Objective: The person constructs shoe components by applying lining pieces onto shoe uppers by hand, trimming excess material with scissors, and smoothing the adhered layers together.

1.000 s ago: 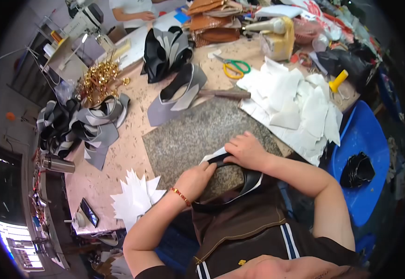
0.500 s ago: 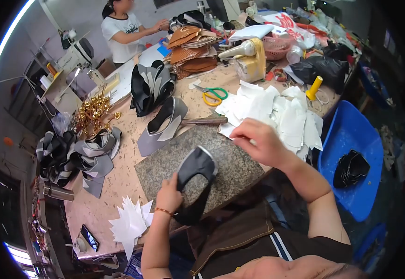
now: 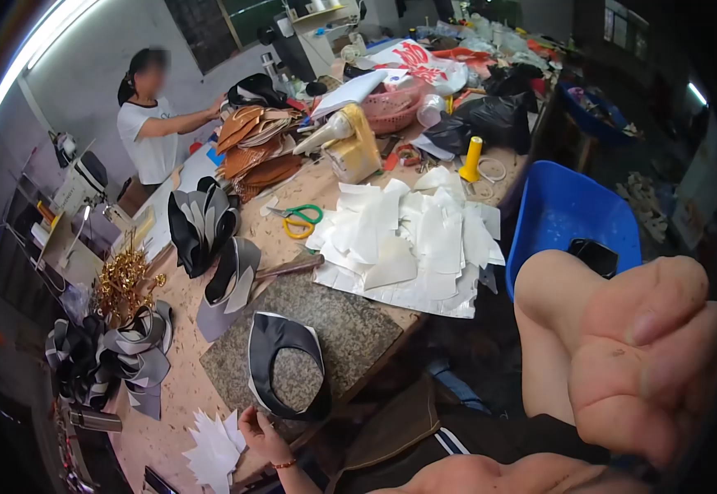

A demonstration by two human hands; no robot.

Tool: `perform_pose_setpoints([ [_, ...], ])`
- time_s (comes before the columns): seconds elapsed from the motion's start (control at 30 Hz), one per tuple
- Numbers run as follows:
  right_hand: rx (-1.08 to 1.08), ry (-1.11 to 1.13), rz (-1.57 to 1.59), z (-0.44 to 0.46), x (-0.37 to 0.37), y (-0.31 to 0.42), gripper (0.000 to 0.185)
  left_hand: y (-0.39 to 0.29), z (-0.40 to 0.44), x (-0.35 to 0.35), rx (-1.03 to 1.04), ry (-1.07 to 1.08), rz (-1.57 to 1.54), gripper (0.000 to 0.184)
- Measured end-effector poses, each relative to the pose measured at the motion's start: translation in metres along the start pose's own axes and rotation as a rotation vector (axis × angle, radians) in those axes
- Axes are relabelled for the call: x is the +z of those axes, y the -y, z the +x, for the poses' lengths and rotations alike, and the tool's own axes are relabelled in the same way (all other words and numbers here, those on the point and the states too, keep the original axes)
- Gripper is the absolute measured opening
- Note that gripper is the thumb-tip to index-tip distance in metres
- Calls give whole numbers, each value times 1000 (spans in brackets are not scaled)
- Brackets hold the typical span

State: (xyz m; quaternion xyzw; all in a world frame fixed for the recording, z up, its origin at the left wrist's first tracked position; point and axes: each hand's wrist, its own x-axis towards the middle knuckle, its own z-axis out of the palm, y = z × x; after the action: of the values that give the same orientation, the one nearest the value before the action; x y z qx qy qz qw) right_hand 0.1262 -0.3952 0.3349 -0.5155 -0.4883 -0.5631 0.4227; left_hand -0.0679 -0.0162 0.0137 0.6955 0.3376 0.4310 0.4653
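Observation:
A black shoe upper (image 3: 286,331) with a pale edge and a large oval opening lies on the speckled stone slab (image 3: 358,325). My left hand (image 3: 265,436) is just below the upper, off it, with fingers loosely bent and nothing seen in them. Close to the camera on the right, my right hand (image 3: 647,354) is raised with its fingers curled in, and no object shows in it. Beyond the slab are a grey shoe upper (image 3: 228,288) and a hammer, its wooden handle (image 3: 291,265) pointing right. White cut pieces (image 3: 210,449) lie left of my left hand.
White sheets (image 3: 416,239) are piled behind the slab, near green-and-orange scissors (image 3: 299,221). Stacked brown pieces (image 3: 256,148), more uppers (image 3: 140,346) and gold buckles (image 3: 128,284) crowd the table. A blue tub (image 3: 572,210) stands right; a person (image 3: 148,136) works at the back.
My left hand has let go of the black upper, which now lies flat on the slab. My right hand has risen from above the slab toward the camera. The view has shifted.

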Motion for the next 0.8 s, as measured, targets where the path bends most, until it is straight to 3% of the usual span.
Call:
perform_pose_setpoints([
  [0.13,-181,-271,2,2,-17,-2,31,-1,3,16,71,74,70,16],
  [0.27,-258,-242,39,-4,-40,5,21,-1,2,22,140,66,64,16],
  [0.8,-643,-410,198,0,-45,-5,14,-9,2,24,122,45,237,20],
])
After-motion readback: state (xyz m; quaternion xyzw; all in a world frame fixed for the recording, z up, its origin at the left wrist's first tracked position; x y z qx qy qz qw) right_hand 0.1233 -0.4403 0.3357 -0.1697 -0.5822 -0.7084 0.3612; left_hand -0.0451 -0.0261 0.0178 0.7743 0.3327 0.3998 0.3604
